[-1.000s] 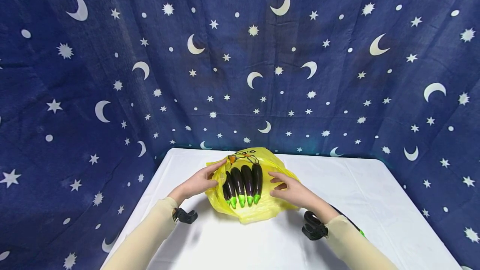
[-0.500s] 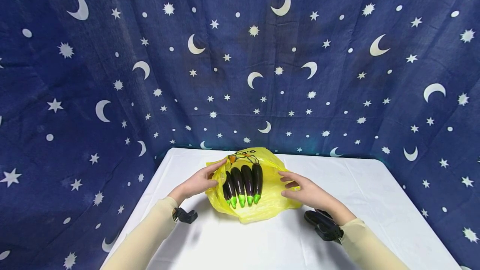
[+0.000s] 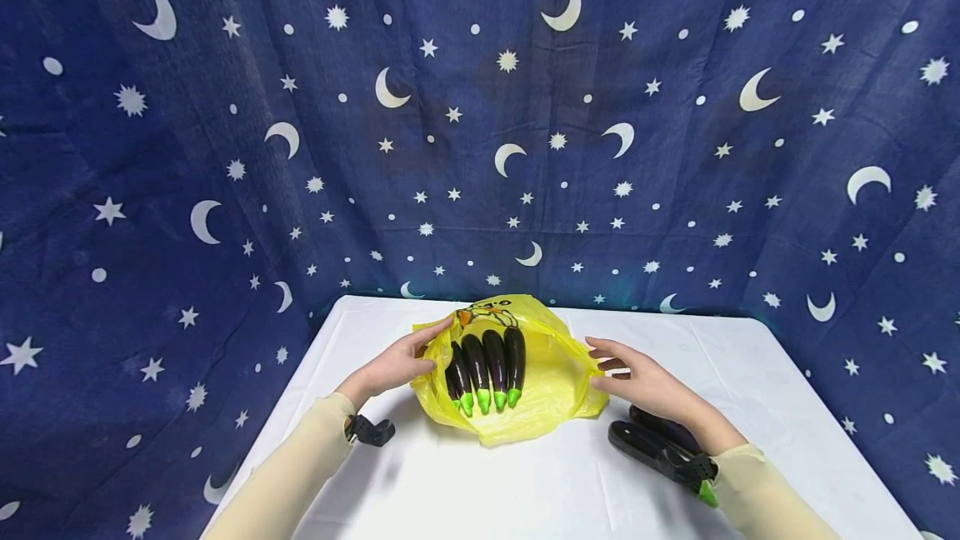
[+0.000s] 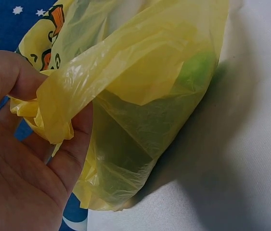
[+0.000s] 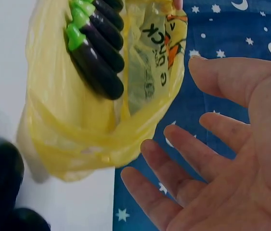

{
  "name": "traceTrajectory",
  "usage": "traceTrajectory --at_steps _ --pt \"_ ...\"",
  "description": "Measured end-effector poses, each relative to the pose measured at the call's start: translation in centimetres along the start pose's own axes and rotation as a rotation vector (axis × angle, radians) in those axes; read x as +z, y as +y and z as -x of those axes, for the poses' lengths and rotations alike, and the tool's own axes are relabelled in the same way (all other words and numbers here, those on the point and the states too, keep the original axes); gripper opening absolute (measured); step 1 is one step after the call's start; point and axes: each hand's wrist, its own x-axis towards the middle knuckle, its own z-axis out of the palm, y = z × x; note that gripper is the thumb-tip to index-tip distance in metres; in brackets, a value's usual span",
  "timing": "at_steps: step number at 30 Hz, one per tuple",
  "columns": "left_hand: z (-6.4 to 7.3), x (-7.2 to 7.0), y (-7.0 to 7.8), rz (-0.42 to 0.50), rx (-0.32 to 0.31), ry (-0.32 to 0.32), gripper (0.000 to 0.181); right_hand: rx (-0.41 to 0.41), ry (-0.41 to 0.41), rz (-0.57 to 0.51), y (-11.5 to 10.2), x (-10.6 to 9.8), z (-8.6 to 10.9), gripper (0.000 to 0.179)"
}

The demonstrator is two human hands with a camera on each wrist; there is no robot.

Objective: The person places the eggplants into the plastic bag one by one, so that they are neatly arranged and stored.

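A yellow plastic bag (image 3: 551,415) with a printed duck lies with its mouth facing me. Several dark eggplants (image 3: 495,369) with green stem ends rest side by side in its left part. At the bag's left edge, my left hand (image 3: 393,367) holds the gathered plastic; in the left wrist view, the fold (image 4: 60,106) runs between thumb and fingers. My right hand (image 3: 645,377) is beside the bag's right rim. The right wrist view shows its fingers (image 5: 193,149) spread and relaxed, holding nothing, their tips close to the rim.
Two more eggplants (image 3: 648,444) lie on the white tablecloth (image 3: 480,494) under my right forearm, partly hidden by the wrist camera. Behind the table hangs a dark blue curtain (image 3: 465,182) with moons and stars.
My right hand has moved right, from in front of the bag's mouth to its right rim, and the eggplants under that forearm show more now. The left hand keeps its place.
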Motion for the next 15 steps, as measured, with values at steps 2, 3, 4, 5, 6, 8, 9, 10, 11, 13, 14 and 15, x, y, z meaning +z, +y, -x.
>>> traceTrajectory --at_steps 2,3,4,5,6,8,9,10,11,13,14,15 --pt "0.0 0.0 0.0 0.002 -0.004 -0.001 0.083 0.003 0.012 0.021 0.3 -0.4 0.3 0.066" --pt "0.0 0.0 0.0 0.001 -0.001 0.001 0.083 0.007 0.017 0.04 0.4 -0.6 0.5 0.066" --pt "0.0 0.0 -0.1 0.0 -0.003 0.001 0.083 0.012 0.021 0.056 0.6 -0.8 0.7 0.065" --pt "-0.1 0.0 -0.1 0.0 -0.005 0.001 0.083 0.02 0.025 0.072 0.8 -1.0 0.9 0.065" --pt "-0.1 0.0 -0.1 0.001 -0.006 0.001 0.083 0.03 0.031 0.093 0.9 -1.2 1.1 0.065" --pt "-0.1 0.0 -0.2 -0.004 -0.005 0.001 0.083 0.049 0.034 0.13 1.3 -1.6 1.4 0.065" --pt "-0.1 0.0 -0.1 -0.006 -0.004 0.0 0.083 0.06 0.032 0.145 1.5 -1.8 1.6 0.066" --pt "-0.2 0.0 -0.1 -0.007 -0.009 -0.003 0.083 0.069 0.03 0.153 1.7 -2.0 1.8 0.067" --pt "-0.2 0.1 -0.1 -0.01 -0.008 -0.003 0.082 0.078 0.028 0.164 1.9 -2.1 2.0 0.068" --pt "-0.2 0.1 -0.1 -0.015 -0.008 0.0 0.082 0.094 0.02 0.189 2.4 -2.4 2.3 0.069" --pt "-0.2 0.1 -0.1 -0.014 -0.006 0.001 0.083 0.1 0.016 0.197 2.6 -2.5 2.5 0.069" --pt "-0.1 0.1 0.0 -0.013 -0.01 0.001 0.083 0.105 0.011 0.204 2.8 -2.7 2.7 0.069"
